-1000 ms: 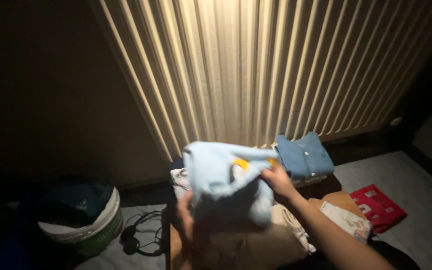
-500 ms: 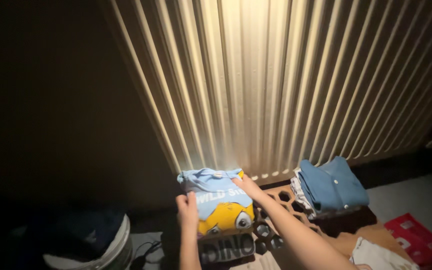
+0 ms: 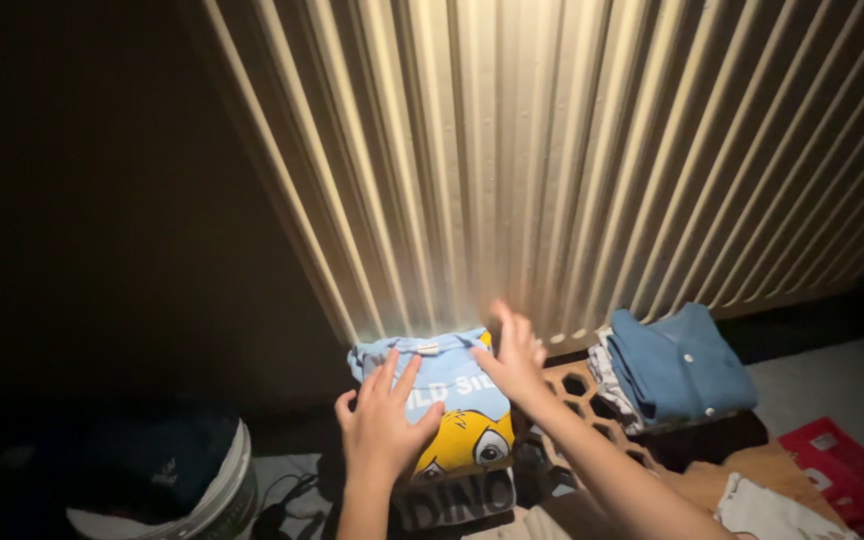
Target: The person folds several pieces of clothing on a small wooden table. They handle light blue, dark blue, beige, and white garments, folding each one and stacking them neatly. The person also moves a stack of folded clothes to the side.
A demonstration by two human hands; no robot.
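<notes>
A folded light-blue T-shirt with a yellow cartoon print is laid on a perforated wooden stand at the foot of a ribbed, corrugated wall; it is seen at the stand's left end, collar toward the wall. The left hand is held flat with fingers spread over the shirt's left side, nothing being gripped; the right hand is opened too, its fingers raised at the shirt's upper right corner, and whether they touch the cloth cannot be told. The hands are kept apart, one on each flank of the garment.

A stack of folded blue clothes is set well apart to the right on the same stand; a white bucket holding dark cloth is placed on the floor to the left, and a red packet is seen at lower right.

Several risks are judged from this: the shirt sits near the stand's left edge, so a sideways push from the left palm could send it sliding off toward the bucket; the fold could be dragged open if one palm is lifted with cloth clinging; in light this dim, an overhanging hem could be missed.
</notes>
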